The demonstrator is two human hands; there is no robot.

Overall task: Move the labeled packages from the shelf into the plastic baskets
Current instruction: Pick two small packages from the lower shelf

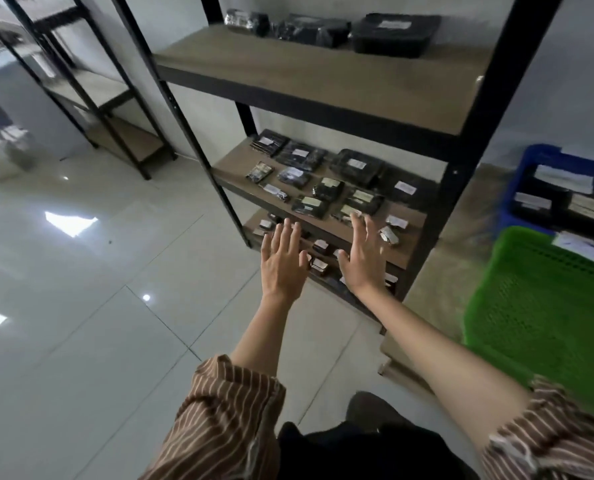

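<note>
A black metal shelf unit [475, 109] with wooden boards stands ahead. Its middle board carries several dark packages with white labels [356, 164]. More labeled packages [395, 34] lie on the top board, and small ones [319, 245] on the lowest board. My left hand [283, 259] and my right hand [364, 256] are stretched out flat in front of the lower boards, fingers spread, holding nothing. A green plastic basket [544, 306] sits at the right. Behind it a blue basket [544, 157] holds several labeled packages.
A second black shelf unit [115, 98] stands at the back left, its boards bare. The floor is glossy white tile [81, 323]. Brown cardboard [402, 362] lies on the floor under the baskets. My dark shoe [368, 408] shows at the bottom.
</note>
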